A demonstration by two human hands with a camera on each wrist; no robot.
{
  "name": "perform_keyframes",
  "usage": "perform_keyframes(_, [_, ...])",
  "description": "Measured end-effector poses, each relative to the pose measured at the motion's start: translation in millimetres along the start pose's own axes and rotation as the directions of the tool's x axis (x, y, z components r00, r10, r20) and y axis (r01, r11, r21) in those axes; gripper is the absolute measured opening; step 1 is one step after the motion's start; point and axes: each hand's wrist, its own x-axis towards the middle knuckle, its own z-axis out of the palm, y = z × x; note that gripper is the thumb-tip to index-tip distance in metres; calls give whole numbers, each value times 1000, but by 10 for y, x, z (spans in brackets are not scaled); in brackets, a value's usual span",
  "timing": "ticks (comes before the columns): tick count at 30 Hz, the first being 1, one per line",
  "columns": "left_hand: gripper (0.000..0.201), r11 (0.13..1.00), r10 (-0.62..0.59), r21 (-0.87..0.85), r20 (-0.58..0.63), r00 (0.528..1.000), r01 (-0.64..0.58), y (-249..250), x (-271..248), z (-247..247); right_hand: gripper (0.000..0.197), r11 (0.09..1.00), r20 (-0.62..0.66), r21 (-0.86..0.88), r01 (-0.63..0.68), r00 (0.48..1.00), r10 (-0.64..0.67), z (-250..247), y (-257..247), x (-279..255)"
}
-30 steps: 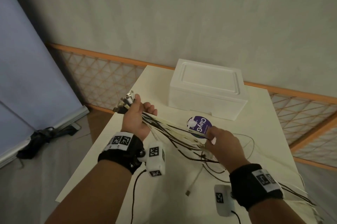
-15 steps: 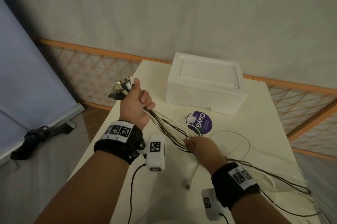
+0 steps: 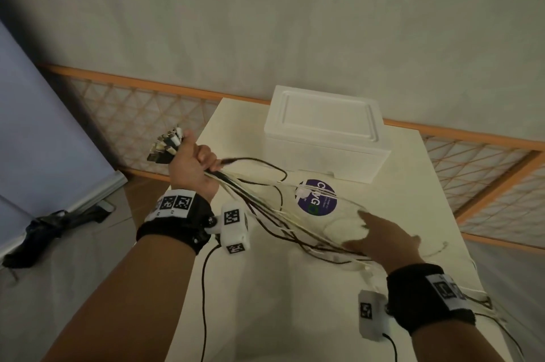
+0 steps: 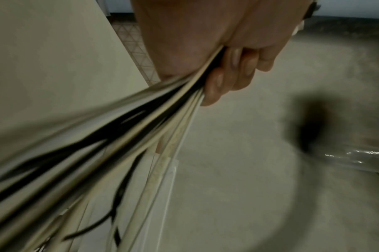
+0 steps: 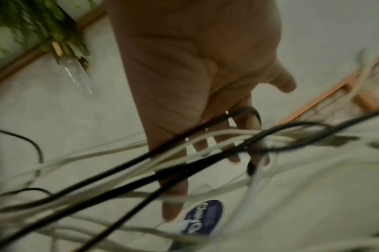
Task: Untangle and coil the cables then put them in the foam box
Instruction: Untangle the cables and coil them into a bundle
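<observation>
**Now: cable bundle fisted at left, combed at right**

Up off the table's left edge, left hand (image 3: 193, 165) fisted round the bundle of cables (image 3: 267, 215), fingers (image 4: 218, 85) curled tight against the palm and pinching white and black strands together. Connector ends (image 3: 165, 147) fanned out past the thumb side of the fist, pointing up and left, clear of the tabletop. From the fist, strands slanting down and right in a loose sheaf toward the right hand (image 3: 380, 240).

Right hand low over the white table (image 3: 265, 317), fingers (image 5: 173, 201) spread and mostly straight, threaded among the strands rather than clamped on them; black and white cables crossing over and between the fingers in the right wrist view. Whether any single strand is pinched there: cannot tell, picture blurred.

One black cable looping out from the left fist across the table toward the foam box (image 3: 324, 137). Thin white loops lying slack on the tabletop near the right hand, more strands trailing off the table's right edge behind the right wrist.

Foam box at the far end of the table, lid on, no cable in it. Purple round sticker (image 3: 317, 198) on the tabletop just before the box, a few white strands lying across it.
</observation>
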Motion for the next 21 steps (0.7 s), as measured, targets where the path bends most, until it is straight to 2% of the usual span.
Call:
perform_keyframes(3, [56, 999, 18, 33, -52, 998, -17, 12, 21, -86, 123, 990, 28, -121, -74, 997, 77, 99, 179, 11])
perform_keyframes(4, [58, 998, 12, 58, -58, 998, -9, 7, 24, -113, 125, 984, 77, -156, -90, 992, 103, 109, 235, 34])
perform_keyframes(5, [60, 996, -1, 92, -58, 998, 6, -6, 20, -135, 119, 978, 136, -190, -90, 984, 117, 95, 263, 51])
perform_keyframes(7, [59, 986, -22, 163, -37, 999, 28, -61, -11, -151, 82, 966, 178, -257, -24, 981, 71, -28, 198, 28])
perform_keyframes(8, [55, 981, -28, 192, -18, 999, 31, -100, -36, -138, 58, 954, 91, -296, 52, 996, -27, -129, 93, -16])
perform_keyframes(9, [51, 976, -38, 214, 7, 999, 35, -142, -78, -113, 41, 943, -40, -308, 129, 988, -148, -217, -62, -63])
perform_keyframes(10, [48, 974, -47, 226, 41, 998, 37, -202, -119, -83, 32, 941, -189, -251, 227, 942, -277, -294, -254, -133])
perform_keyframes(11, [47, 974, -61, 221, 82, 995, 42, -267, -186, -33, 27, 921, -327, -130, 366, 861, -388, -349, -486, -218])
perform_keyframes(12, [45, 975, -78, 214, 126, 989, 50, -332, -255, 17, 30, 844, -421, 28, 535, 773, -475, -365, -707, -280])
perform_keyframes(13, [43, 976, -105, 209, 181, 978, 66, -390, -323, 68, 41, 725, -439, 160, 670, 706, -556, -383, -949, -350])
perform_keyframes(14, [44, 971, -141, 224, 242, 960, 86, -439, -387, 111, 52, 619, -391, 247, 745, 661, -640, -364, -1150, -394])
perform_keyframes(16, [51, 947, -201, 309, 351, 915, 90, -485, -483, 167, 54, 536, -280, 312, 784, 615, -737, -261, -1392, -380])
perform_keyframes(17, [51, 933, -191, 358, 378, 906, 48, -481, -498, 175, 49, 544, -270, 312, 779, 622, -735, -204, -1438, -344])
perform_keyframes(19, [52, 893, -146, 447, 383, 912, -45, -436, -515, 182, 39, 565, -360, 245, 788, 615, -702, -110, -1461, -303])
perform_keyframes(21, [57, 876, -119, 476, 372, 920, -79, -405, -541, 198, 40, 537, -504, 178, 825, 545, -670, -7, -1470, -304])
